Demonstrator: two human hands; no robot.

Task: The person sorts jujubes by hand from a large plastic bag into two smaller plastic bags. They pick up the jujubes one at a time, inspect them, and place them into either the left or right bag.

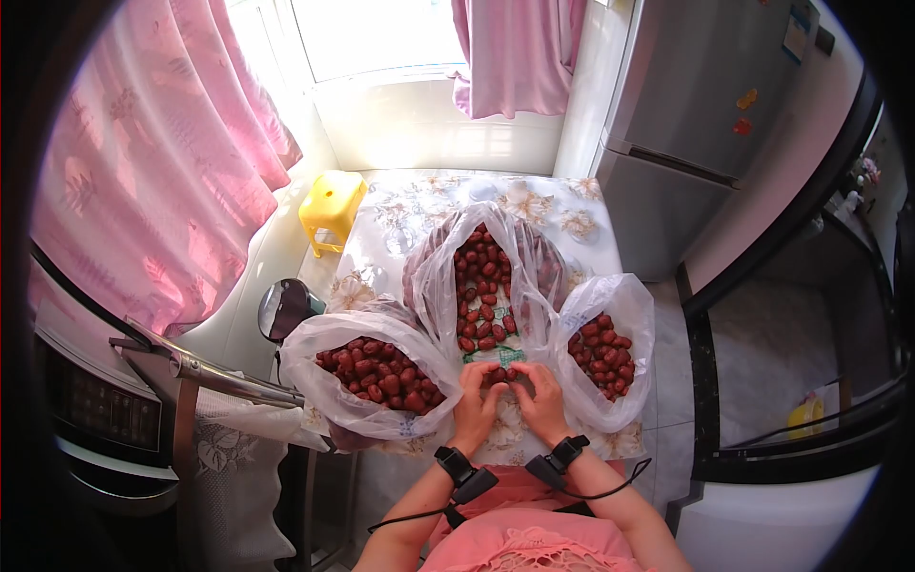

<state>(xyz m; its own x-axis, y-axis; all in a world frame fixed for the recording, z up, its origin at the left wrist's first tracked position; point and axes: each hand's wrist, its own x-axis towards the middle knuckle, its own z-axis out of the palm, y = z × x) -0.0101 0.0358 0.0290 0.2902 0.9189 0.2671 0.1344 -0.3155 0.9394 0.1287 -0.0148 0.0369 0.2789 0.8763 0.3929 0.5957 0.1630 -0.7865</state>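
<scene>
While working over flowered cloth near a grey fridge, holding dates between left hand and right hand. Glossy, dark red!

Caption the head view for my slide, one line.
Left hand and right hand at some dark red fruits, among three open plastic bags of them on a flowered tablecloth.

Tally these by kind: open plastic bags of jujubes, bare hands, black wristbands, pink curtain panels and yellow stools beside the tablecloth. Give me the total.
Open plastic bags of jujubes: 3
Bare hands, left hand and right hand: 2
Black wristbands: 2
Pink curtain panels: 2
Yellow stool beside the tablecloth: 1
Total: 10
</scene>
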